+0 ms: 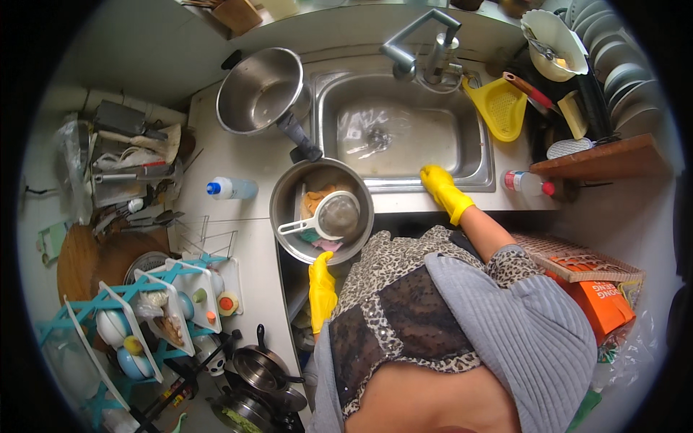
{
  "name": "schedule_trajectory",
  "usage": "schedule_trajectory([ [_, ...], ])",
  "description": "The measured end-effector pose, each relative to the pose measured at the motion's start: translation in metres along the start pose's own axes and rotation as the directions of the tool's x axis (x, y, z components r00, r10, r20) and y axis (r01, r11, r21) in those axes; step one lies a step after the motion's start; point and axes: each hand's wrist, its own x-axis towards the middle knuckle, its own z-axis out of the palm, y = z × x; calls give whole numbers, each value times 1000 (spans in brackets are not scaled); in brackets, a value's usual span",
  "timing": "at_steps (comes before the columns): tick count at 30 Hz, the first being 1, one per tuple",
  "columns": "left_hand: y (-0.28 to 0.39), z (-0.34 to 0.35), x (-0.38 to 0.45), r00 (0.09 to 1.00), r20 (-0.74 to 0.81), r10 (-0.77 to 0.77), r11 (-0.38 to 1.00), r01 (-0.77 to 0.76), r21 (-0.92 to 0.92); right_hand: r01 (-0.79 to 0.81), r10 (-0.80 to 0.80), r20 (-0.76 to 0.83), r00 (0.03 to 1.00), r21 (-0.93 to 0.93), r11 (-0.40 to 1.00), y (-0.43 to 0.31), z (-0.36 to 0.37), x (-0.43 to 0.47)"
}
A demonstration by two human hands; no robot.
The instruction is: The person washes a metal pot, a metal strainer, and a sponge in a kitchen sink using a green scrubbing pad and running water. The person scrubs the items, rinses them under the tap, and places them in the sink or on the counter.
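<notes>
My left hand (323,289), in a yellow rubber glove, is at the near rim of a steel pot (277,203); whether it grips the rim cannot be told. Inside that pot lie a white-handled strainer (338,215) and several cloths or sponges, orange (315,200), green and pink. My right hand (439,187), gloved in yellow too, rests on the front rim of the steel sink (395,184), its fingers curled, and whether it holds something is hidden. The sink basin has a wet bottom around the drain. Behind the pot stands a larger pressure-cooker pot (260,89) with a black handle.
A faucet (422,46) hangs over the sink. A yellow corner strainer (501,108) sits at its right, near a red-capped bottle (524,183). At left are a blue-capped bottle (233,188), a utensil rack and a tiered rack (124,314) of bowls. Plates (622,70) stand far right.
</notes>
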Motion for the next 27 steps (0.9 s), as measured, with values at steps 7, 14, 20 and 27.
schedule_trajectory([
  [7, -29, 8, 15, 975, 27, -222, 917, 218, -333, -78, 88, -92, 992, 101, 992, -27, -14, -21],
  [14, -49, 24, 48, 939, 40, -341, 822, 318, -472, -72, 101, -211, 972, 140, 988, -29, -12, -18],
  [20, -74, 29, 52, 889, 9, -459, 753, 394, -527, -64, 89, -175, 981, 140, 988, -32, -13, -21],
  [27, -71, 26, 30, 893, 13, -450, 716, 369, -593, -70, 90, -176, 980, 118, 991, -27, -10, -18],
])
